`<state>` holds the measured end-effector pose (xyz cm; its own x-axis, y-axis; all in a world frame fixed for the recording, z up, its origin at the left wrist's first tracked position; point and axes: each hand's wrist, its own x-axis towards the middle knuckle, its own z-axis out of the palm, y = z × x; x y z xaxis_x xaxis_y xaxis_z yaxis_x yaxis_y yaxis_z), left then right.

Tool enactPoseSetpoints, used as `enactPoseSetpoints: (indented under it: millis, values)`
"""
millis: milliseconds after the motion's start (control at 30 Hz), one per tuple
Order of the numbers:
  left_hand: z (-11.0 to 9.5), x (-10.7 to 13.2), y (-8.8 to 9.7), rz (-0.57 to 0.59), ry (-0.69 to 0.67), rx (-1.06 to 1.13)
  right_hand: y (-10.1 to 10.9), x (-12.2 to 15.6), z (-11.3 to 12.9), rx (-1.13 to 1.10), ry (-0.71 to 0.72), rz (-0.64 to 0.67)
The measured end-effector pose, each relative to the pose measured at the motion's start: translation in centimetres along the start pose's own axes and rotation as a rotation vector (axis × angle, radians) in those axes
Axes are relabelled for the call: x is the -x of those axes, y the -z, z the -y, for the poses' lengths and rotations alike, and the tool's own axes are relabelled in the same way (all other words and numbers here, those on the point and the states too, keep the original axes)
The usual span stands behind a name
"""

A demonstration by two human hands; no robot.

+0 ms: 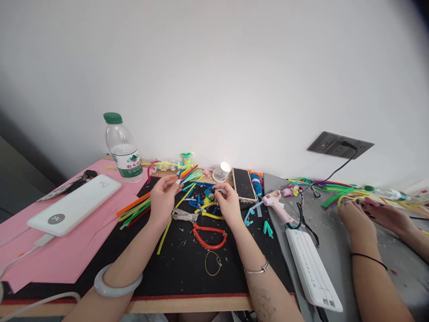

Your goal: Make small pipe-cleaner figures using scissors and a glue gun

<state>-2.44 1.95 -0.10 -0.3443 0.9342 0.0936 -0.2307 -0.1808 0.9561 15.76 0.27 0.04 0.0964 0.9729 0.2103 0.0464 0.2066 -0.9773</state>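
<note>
My left hand (163, 197) is raised over the black mat (187, 264), its fingers pinched on the end of a thin stick, apparently blue, near a fan of coloured sticks (187, 173). A little to the right, my right hand (228, 201) pinches a small dark piece at its fingertips, just above a tangle of blue and yellow pipe cleaners (204, 203). Scissors with red handles (201, 230) lie on the mat between my forearms. A yellow ring (213, 263) lies nearer to me.
A water bottle (122, 150) and a white power bank (75, 203) stand on pink paper (40, 255) at the left. A phone (243, 184), a pink glue gun (278, 206) and another white power bank (311, 268) lie to the right. Another person's hands (365, 214) work on the grey surface.
</note>
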Motion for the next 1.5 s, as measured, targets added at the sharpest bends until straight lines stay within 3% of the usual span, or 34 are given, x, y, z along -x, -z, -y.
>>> enactPoseSetpoints:
  millis: [67, 167, 300, 367, 467, 633, 967, 1133, 1233, 1500]
  values:
    - [0.1, -0.3, 0.2, -0.065, -0.053, -0.002, 0.0, 0.1, 0.0, 0.124, 0.048, 0.039]
    - [0.3, -0.3, 0.3, -0.041, -0.052, 0.017, 0.0, 0.2, 0.2, 0.359, 0.208, 0.125]
    - [0.2, 0.3, -0.2, 0.123, 0.047, 0.046, 0.2, 0.4, 0.6, 0.514, 0.345, -0.041]
    - [0.0, 0.8, -0.5, 0.235, 0.094, 0.018, 0.3, 0.4, 0.7, 0.469, 0.313, -0.063]
    - [-0.3, 1.5, -1.0, 0.382, 0.147, -0.036, 0.0, 0.4, 0.5, 0.259, 0.184, 0.032]
    - [-0.5, 2.0, -1.3, 0.531, 0.168, -0.128, -0.7, 0.5, 0.4, -0.080, -0.016, 0.034]
    - [-0.6, 1.8, -1.1, 0.551, 0.041, -0.281, -0.6, 0.5, 0.3, -0.090, -0.084, 0.072]
    - [-0.8, 1.6, -1.0, 0.502, -0.046, -0.343, -0.2, 0.3, 0.5, -0.080, -0.091, 0.108]
    - [-1.0, 1.6, -1.0, 0.481, -0.023, -0.349, 0.1, 0.2, 0.9, -0.098, -0.073, 0.106]
    - [-1.4, 1.9, -1.0, 0.559, 0.022, -0.328, 0.1, 0.1, 0.6, -0.147, -0.094, 0.127]
